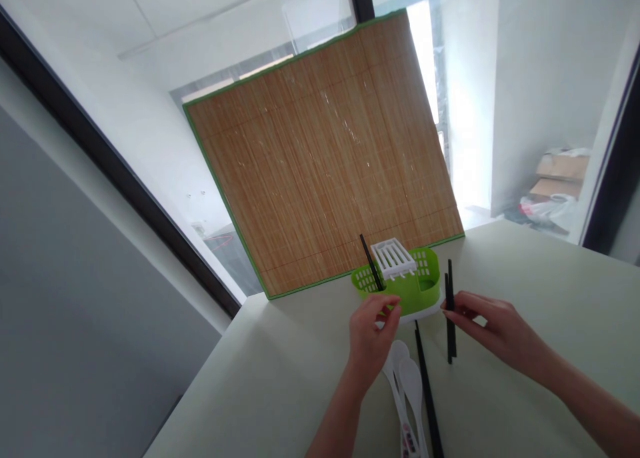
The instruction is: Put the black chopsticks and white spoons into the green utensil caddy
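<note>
My right hand [493,321] pinches a pair of black chopsticks [450,325] upright, just right of a green cutlery basket [410,298]. My left hand [373,328] is at the basket's near left side, fingers loosely curled with a gap by the thumb and nothing seen in them. One or more black chopsticks [371,261] lean in the basket's left compartment. A white slotted rack [394,258] sits across its middle. Several white spoons [411,381] lie on the table between my forearms, beside more long black chopsticks [427,385].
Behind the basket, a bamboo mat [325,158] with green edging leans against the glass. The pale table [280,378] ends at the window frame. Beyond the glass on the right are cardboard boxes [563,168] and a plastic bag [550,208].
</note>
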The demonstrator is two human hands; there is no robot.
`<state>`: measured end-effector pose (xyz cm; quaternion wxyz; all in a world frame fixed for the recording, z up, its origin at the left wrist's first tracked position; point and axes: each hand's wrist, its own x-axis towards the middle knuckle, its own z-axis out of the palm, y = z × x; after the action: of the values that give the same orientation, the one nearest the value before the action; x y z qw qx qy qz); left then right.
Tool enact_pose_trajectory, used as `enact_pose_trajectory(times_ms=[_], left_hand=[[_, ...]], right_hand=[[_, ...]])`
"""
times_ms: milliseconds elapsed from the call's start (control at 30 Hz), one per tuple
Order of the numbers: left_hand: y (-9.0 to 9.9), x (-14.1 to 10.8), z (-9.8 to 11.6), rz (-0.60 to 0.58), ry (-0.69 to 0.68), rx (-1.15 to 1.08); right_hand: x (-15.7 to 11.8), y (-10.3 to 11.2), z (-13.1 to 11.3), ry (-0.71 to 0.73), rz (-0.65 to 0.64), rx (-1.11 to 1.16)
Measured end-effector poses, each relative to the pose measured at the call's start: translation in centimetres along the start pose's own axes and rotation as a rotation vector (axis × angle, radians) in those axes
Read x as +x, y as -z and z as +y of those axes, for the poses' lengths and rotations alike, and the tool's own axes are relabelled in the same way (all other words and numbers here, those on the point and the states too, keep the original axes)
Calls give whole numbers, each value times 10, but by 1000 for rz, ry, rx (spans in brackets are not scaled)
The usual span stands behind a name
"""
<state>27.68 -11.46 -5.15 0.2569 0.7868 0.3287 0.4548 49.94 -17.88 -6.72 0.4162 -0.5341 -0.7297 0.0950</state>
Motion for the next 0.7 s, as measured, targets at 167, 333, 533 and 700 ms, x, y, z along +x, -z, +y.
enact_pose_trajectory(times_ms=[167,333,533,700], left_hand=[[-4,-3,8,-36,10,-50],[-6,-6,14,-62,26,-111],[-17,-12,17,-107,41,-177],[-22,-18,21,-116,70,-229]], right_hand=[[-2,-10,5,-25,-17,78],[-1,-18,7,-13,-108,154],[-4,-26,3,35,-176,210],[-9,-34,2,102,-218,224]])
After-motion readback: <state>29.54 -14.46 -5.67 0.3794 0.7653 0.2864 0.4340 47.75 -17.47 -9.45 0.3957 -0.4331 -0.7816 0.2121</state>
